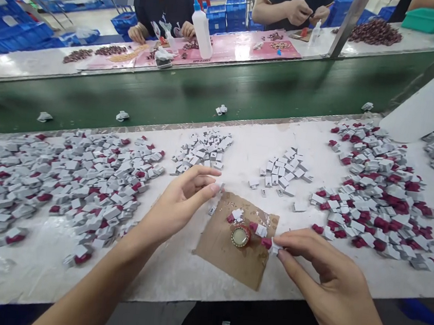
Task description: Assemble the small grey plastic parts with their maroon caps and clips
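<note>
At the cardboard (218, 250), our right hand (332, 270) pinches a piece (266, 242), best kept steady; whether our left hand (176, 202) grips, we cannot tell.

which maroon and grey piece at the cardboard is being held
The rightmost piece, at the right edge of the cardboard: the right hand pinches it, while the other two pieces lie untouched.

Held piece (271, 245) grey-white, seemingly maroon-ended; cardboard (219, 250) brown.
</note>
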`<action>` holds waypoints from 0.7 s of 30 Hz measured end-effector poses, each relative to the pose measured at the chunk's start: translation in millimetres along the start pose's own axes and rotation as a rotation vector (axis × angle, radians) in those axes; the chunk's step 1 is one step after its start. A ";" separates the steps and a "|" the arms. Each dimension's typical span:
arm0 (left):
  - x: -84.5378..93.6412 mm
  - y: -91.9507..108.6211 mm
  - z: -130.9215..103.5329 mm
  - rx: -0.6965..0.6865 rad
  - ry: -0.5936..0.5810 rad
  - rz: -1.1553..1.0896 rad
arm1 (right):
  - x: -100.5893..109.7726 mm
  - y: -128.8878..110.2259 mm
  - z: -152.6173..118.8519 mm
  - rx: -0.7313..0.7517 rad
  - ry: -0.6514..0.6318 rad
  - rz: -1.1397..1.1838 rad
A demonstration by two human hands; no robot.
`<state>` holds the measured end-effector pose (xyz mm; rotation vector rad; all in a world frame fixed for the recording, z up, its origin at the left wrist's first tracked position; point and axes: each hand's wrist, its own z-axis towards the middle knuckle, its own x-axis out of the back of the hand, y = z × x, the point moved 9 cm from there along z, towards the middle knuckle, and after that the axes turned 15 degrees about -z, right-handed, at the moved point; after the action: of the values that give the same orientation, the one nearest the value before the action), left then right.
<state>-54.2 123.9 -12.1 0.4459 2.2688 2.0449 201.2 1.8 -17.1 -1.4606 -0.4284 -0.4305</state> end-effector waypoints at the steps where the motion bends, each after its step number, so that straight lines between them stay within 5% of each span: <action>1: -3.2 -1.9 -1.8 0.044 -0.012 -0.094 | -1.2 -1.9 2.1 -0.002 -0.001 0.011; 4: -7.1 -2.3 -4.6 0.072 -0.017 -0.145 | -4.5 -7.2 9.1 0.011 0.003 0.024; 12: 1.7 -10.4 -2.6 -0.010 0.073 0.397 | -15.6 -29.1 16.5 0.174 0.027 -0.077; 21: 0.8 -13.1 -8.0 -0.028 -0.003 0.352 | -21.9 -51.8 18.4 0.335 -0.012 -0.197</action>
<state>-59.2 115.3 -23.8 0.9028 2.2909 2.2168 155.1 17.3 16.6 -1.1008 -0.6263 -0.4816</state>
